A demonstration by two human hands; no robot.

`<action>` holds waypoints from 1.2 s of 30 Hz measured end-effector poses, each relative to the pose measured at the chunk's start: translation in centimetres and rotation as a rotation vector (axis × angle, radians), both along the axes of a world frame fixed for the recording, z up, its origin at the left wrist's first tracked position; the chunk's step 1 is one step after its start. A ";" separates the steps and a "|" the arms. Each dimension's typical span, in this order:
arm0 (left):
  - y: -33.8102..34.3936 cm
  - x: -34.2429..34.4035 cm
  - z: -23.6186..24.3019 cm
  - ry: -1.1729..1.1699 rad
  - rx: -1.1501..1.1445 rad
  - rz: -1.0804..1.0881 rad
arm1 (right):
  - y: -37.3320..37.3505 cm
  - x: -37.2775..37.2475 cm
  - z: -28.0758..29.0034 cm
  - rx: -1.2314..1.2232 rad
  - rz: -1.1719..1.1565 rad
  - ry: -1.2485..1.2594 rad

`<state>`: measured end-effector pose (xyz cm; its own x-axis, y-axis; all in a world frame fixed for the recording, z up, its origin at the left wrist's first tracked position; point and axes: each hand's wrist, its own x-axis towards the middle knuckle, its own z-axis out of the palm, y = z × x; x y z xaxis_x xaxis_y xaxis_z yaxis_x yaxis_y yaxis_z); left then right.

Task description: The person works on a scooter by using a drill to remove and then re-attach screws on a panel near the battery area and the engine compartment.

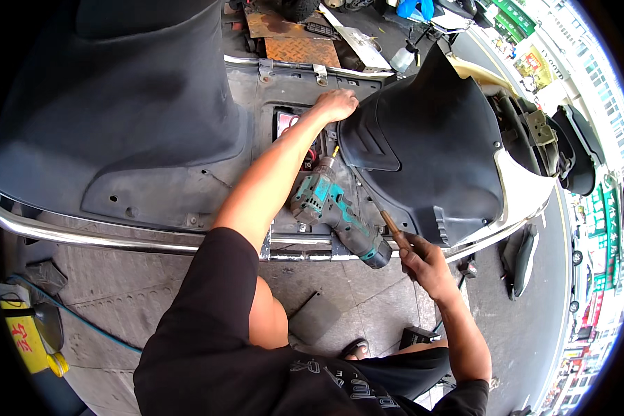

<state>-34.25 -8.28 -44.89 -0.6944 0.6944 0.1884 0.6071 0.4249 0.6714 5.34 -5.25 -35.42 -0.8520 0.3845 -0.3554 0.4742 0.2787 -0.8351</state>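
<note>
My left hand (336, 105) reaches across the scooter's floorboard (249, 97), its fingers curled at the edge of the right-hand black plastic panel (430, 159). My right hand (426, 267) grips a screwdriver (394, 227) with a worn brown handle, its shaft angled up toward that panel's lower edge. Between my arms a teal and black cordless drill (333, 208) with a gold-coloured bit lies on the floorboard. Beside it is an open compartment (284, 121) holding a red item, partly hidden by my left forearm.
A chrome rail (104, 232) runs along the near side. A yellow container (28, 333) and a blue hose (104, 326) are at lower left. A loose black seat (520, 263) lies at right. Rusty plates (298, 52) and a spray bottle (403, 57) sit behind; a street runs beyond.
</note>
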 end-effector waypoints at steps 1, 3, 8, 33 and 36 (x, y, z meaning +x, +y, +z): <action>-0.1 -0.5 0.1 -0.003 0.003 0.003 | -0.4 -0.2 0.4 0.003 0.003 -0.003; -0.5 -1.1 0.2 -0.042 -0.037 -0.049 | -1.4 -0.5 1.5 -0.218 -0.088 -0.043; -3.8 0.1 -0.2 -0.035 0.109 -0.151 | -2.1 0.1 0.1 -0.097 -0.085 0.001; -6.9 5.0 4.9 0.074 -0.531 -0.108 | -1.2 1.2 -1.4 0.276 0.008 0.140; -6.8 6.1 5.7 0.217 -0.610 -0.079 | -1.1 1.1 -1.9 0.267 0.004 0.137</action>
<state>-28.18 -15.10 -39.18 -0.6275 0.7684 -0.1257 0.7468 0.6396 0.1823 6.49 -6.32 -37.29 -0.8866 0.4457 -0.1233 0.3604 0.4987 -0.7883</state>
